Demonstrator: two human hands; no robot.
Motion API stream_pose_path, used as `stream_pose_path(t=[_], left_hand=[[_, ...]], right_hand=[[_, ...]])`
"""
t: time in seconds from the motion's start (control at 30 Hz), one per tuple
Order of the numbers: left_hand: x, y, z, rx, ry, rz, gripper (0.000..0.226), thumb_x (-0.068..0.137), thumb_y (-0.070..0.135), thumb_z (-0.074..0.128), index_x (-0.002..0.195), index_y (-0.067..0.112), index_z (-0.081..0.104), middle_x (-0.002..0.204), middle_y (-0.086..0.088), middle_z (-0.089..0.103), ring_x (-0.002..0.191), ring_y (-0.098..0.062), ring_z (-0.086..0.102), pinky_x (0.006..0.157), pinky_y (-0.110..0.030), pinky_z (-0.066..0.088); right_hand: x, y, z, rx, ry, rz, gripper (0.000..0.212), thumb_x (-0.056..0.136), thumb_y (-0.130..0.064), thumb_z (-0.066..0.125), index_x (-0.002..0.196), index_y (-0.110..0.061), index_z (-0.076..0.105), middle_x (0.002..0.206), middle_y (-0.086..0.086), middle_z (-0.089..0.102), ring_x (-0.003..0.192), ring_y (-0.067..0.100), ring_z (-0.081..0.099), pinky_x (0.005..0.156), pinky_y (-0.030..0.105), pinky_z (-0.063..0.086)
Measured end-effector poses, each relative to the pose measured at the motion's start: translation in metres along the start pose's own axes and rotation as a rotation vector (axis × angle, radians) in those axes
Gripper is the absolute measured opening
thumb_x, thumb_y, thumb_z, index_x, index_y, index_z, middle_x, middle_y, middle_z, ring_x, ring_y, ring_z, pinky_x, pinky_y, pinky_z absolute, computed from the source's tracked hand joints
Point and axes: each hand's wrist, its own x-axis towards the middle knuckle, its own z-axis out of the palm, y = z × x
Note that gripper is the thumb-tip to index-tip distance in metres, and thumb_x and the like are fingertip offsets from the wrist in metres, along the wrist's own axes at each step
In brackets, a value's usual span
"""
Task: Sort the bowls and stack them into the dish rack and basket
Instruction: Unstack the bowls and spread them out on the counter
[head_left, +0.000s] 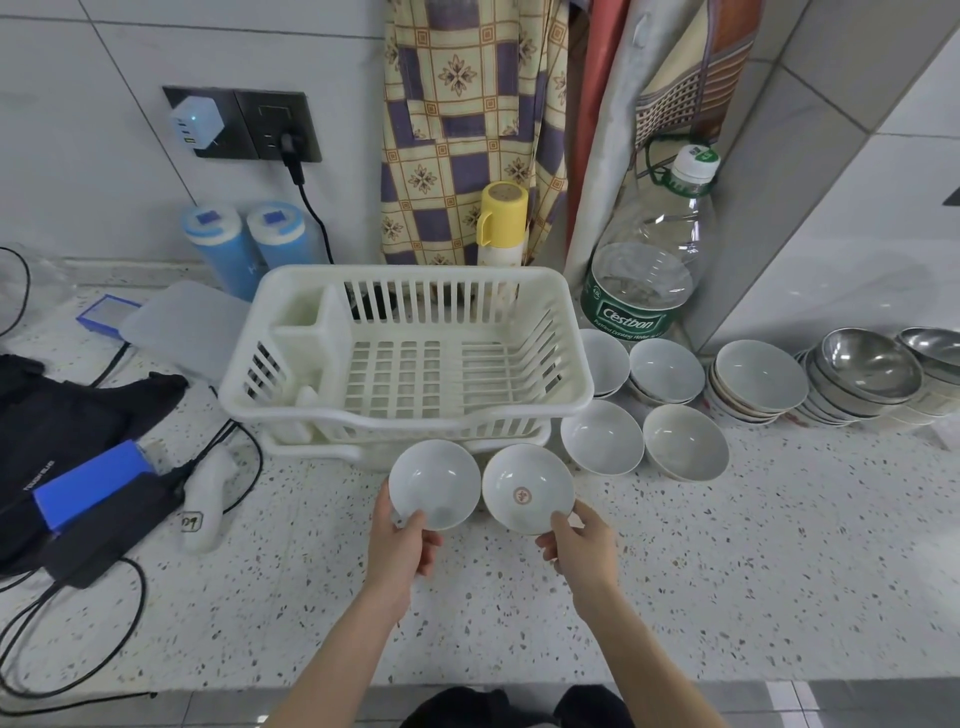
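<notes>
My left hand (400, 545) grips a plain white bowl (434, 480) by its near rim. My right hand (579, 543) grips a white bowl with a red mark in its bottom (527, 486). Both bowls are held side by side just in front of the empty white dish rack (291, 364), which sits on a white tray-like base (311, 449). To the right stand more white bowls (602, 439), some singly and some stacked (756, 379). Stacked steel bowls (865, 366) stand at the far right.
A large water bottle (644, 270) and a yellow-capped flask (501, 223) stand behind the rack. At the left lie a black bag (67, 415), a blue box (88, 480), cables, a white handheld device (205, 499) and two blue cylinders (249, 244). The speckled counter's front edge runs near me.
</notes>
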Motion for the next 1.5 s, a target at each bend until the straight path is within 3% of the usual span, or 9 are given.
stream_pose_path(t=[0.5, 0.73, 0.83, 0.93, 1.03, 1.13, 1.27, 1.4, 1.5], left_hand=[[-0.006, 0.002, -0.001, 0.023, 0.013, -0.009, 0.066, 0.095, 0.004, 0.051, 0.146, 0.043, 0.033, 0.066, -0.014, 0.066, 0.046, -0.015, 0.050, 0.040, -0.024, 0.038], [-0.015, 0.001, -0.003, 0.058, 0.045, -0.004, 0.075, 0.096, 0.028, 0.060, 0.152, 0.048, 0.013, 0.076, -0.018, 0.072, 0.039, -0.012, 0.046, 0.036, -0.023, 0.035], [-0.024, -0.007, 0.000, 0.056, 0.172, 0.057, 0.066, 0.095, 0.032, 0.060, 0.150, 0.039, 0.024, 0.073, -0.016, 0.071, 0.043, -0.011, 0.050, 0.039, -0.025, 0.040], [-0.035, -0.013, 0.011, 0.065, 0.295, 0.177, 0.041, 0.097, 0.029, 0.058, 0.135, 0.030, 0.043, 0.067, -0.010, 0.066, 0.057, -0.017, 0.057, 0.053, -0.034, 0.048], [-0.047, -0.009, 0.033, 0.051, 0.296, 0.293, 0.021, 0.097, 0.023, 0.057, 0.113, 0.036, 0.052, 0.059, -0.004, 0.061, 0.058, -0.018, 0.057, 0.058, -0.039, 0.049], [-0.057, 0.000, 0.069, 0.111, 0.197, 0.388, 0.022, 0.098, 0.022, 0.056, 0.099, 0.044, 0.054, 0.052, -0.001, 0.057, 0.050, -0.008, 0.052, 0.051, -0.031, 0.046], [-0.063, 0.012, 0.132, 0.127, 0.079, 0.398, 0.006, 0.098, 0.026, 0.058, 0.099, 0.029, 0.062, 0.052, 0.001, 0.056, 0.046, -0.005, 0.049, 0.047, -0.025, 0.041], [-0.056, 0.033, 0.202, 0.146, -0.002, 0.334, 0.014, 0.095, 0.035, 0.060, 0.096, 0.023, 0.067, 0.054, 0.006, 0.060, 0.043, -0.002, 0.047, 0.043, -0.019, 0.039], [-0.034, 0.055, 0.249, 0.118, 0.010, 0.267, 0.018, 0.096, 0.031, 0.059, 0.108, 0.020, 0.066, 0.064, 0.005, 0.064, 0.044, -0.008, 0.046, 0.041, -0.022, 0.037]], right_hand=[[0.003, -0.003, -0.003, -0.007, -0.031, 0.010, 0.034, 0.095, -0.015, 0.051, 0.129, -0.015, 0.055, 0.058, 0.005, 0.066, 0.048, 0.008, 0.058, 0.047, 0.021, 0.046], [0.001, -0.008, -0.009, 0.045, -0.102, 0.069, 0.029, 0.096, -0.028, 0.054, 0.124, -0.021, 0.051, 0.061, 0.003, 0.068, 0.046, 0.009, 0.056, 0.046, 0.023, 0.042], [0.000, -0.010, -0.018, 0.007, -0.088, 0.075, 0.026, 0.096, -0.030, 0.054, 0.121, -0.026, 0.048, 0.066, 0.003, 0.070, 0.047, 0.008, 0.059, 0.046, 0.023, 0.042], [0.001, -0.013, -0.036, -0.019, -0.073, 0.055, 0.019, 0.096, -0.029, 0.054, 0.113, -0.021, 0.058, 0.069, 0.003, 0.072, 0.046, 0.006, 0.058, 0.045, 0.021, 0.041], [0.003, -0.017, -0.063, -0.007, -0.034, -0.011, 0.016, 0.096, -0.027, 0.055, 0.105, -0.020, 0.065, 0.068, 0.002, 0.072, 0.045, 0.007, 0.054, 0.043, 0.019, 0.039], [0.011, -0.028, -0.097, 0.039, 0.022, -0.066, 0.013, 0.096, -0.026, 0.056, 0.098, -0.020, 0.067, 0.068, 0.002, 0.072, 0.045, 0.009, 0.051, 0.043, 0.020, 0.038], [0.033, -0.045, -0.148, 0.086, 0.083, -0.097, 0.014, 0.095, -0.025, 0.058, 0.091, -0.018, 0.068, 0.068, 0.004, 0.071, 0.044, 0.011, 0.048, 0.045, 0.024, 0.037], [0.067, -0.064, -0.195, 0.023, 0.094, -0.118, 0.015, 0.094, -0.022, 0.056, 0.089, -0.018, 0.070, 0.067, 0.003, 0.071, 0.046, 0.011, 0.049, 0.044, 0.022, 0.037], [0.103, -0.084, -0.212, -0.040, 0.071, -0.107, 0.017, 0.091, -0.019, 0.054, 0.083, -0.017, 0.069, 0.074, 0.001, 0.072, 0.054, 0.013, 0.048, 0.049, 0.026, 0.036]])
